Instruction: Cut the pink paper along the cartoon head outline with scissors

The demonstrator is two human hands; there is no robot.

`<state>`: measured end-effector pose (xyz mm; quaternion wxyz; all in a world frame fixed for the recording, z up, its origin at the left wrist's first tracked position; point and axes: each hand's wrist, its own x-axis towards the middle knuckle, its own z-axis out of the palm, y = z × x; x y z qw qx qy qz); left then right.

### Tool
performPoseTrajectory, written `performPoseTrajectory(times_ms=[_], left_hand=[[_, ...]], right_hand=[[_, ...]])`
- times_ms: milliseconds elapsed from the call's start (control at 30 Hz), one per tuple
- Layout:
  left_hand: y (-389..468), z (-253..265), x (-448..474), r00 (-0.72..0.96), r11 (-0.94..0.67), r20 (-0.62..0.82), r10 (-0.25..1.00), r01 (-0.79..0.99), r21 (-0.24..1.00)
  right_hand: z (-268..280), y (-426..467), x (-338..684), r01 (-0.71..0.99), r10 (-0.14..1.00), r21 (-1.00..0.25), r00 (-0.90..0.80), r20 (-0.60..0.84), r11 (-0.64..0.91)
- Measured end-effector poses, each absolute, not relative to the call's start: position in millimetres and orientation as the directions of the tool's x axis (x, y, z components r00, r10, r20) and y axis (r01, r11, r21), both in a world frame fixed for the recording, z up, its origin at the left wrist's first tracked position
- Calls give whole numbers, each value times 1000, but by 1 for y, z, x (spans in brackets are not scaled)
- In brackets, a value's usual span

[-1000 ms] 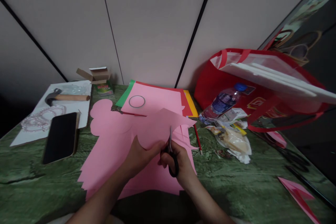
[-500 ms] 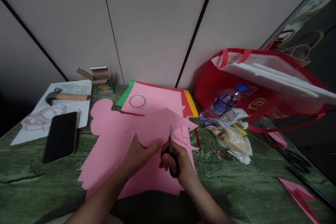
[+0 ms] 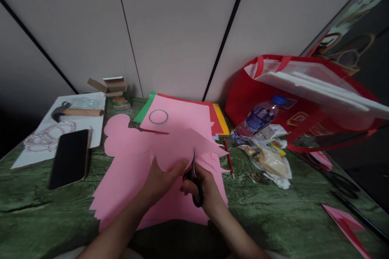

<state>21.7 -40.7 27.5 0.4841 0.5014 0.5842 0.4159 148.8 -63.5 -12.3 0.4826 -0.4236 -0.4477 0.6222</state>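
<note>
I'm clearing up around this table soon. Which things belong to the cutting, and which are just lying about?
In use:
pink sheet, in the left hand
scissors, in the right hand

Probably just lying about:
hammer
phone
plastic bottle
opened small box
red bag

Green wood-grain table (image 3: 258, 220), white sheet (image 3: 27, 160) toward its far left corner, opened carton (image 3: 120, 102) and coloured paper (image 3: 224, 124) near the far edge, pink paper sheets (image 3: 124, 178) toward the near edge, red tote bag (image 3: 240, 99) and folded pink paper (image 3: 343, 221) toward the right.
</note>
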Motion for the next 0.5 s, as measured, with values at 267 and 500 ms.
performPoseTrajectory(times_ms=[267, 500], left_hand=[[-44, 29, 27, -58, 213, -206, 977, 177, 961], [-44, 25, 28, -128, 191, -179, 976, 90, 977]], right_hand=[[-14, -60, 155, -262, 988, -961, -146, -49, -86], [-17, -61, 155, -276, 985, -957, -166, -40, -85]])
